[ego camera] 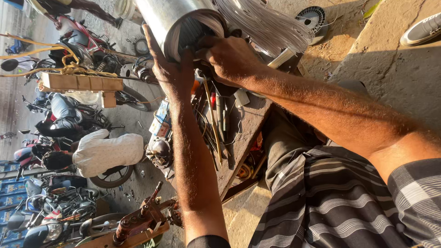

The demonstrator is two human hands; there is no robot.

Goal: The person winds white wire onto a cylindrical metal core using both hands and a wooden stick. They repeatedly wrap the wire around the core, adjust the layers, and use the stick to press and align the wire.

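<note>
Head view shows me both hands at the open end of a shiny metal cylinder (174, 20), where a thick bundle of pale wire strands (266, 27) fans out. My left hand (171, 76) presses flat against the cylinder's rim, its fingers spread and gripping nothing that I can make out. My right hand (229, 57) is curled tight at the mouth, apparently pinching the strands, though the grip itself is hidden. I judge this to be the seating of the winding; further work there would call for steady, careful tucking. Below lies a cluttered wooden table (250, 124) strewn with hand tools (213, 119). Beyond, a dusty street holds parked motorcycles (69, 119) and a crouching person in a white shirt (108, 154).
</note>
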